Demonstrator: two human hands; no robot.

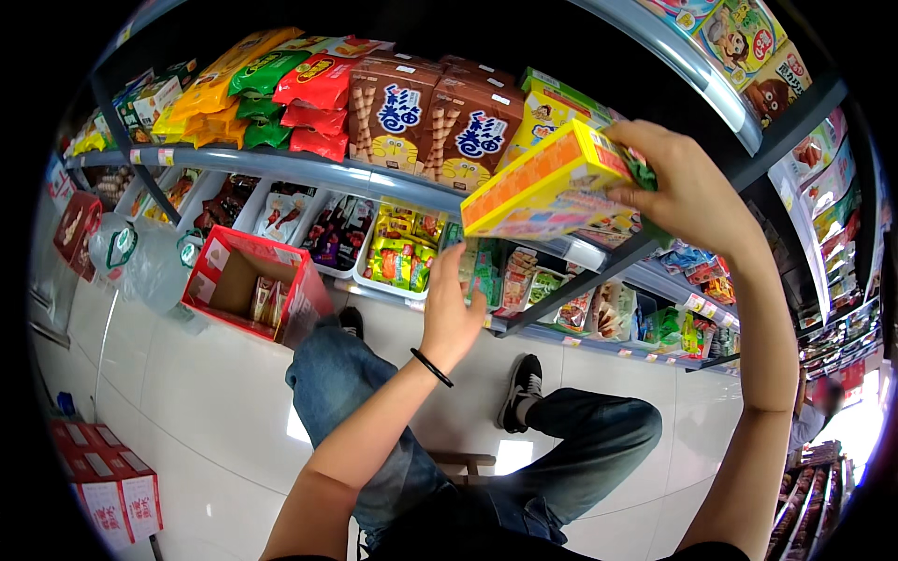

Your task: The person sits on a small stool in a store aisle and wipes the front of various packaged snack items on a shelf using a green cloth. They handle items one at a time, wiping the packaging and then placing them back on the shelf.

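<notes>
My right hand [677, 186] grips one end of a yellow and orange snack box [537, 186], tilted in front of the shelf edge; something green shows under the same hand. Below the box's lower corner is my left hand [452, 308], fingers apart and holding nothing, with a black band on the wrist. Behind the held box, another yellow box [537, 126] stands on the shelf. To its left are brown boxes of wafer rolls [470, 130]. Red snack bags [316, 88] and green snack bags [263, 73] lie stacked farther left.
Beneath the shelf [280, 168], white bins hold packaged snacks [396, 259]. An open red carton [309, 287] with a few packets stands by my left knee, beside large clear plastic bottles [151, 259]. A dark metal post [582, 284] slants at the right. Red and white cartons [116, 491] sit lower left.
</notes>
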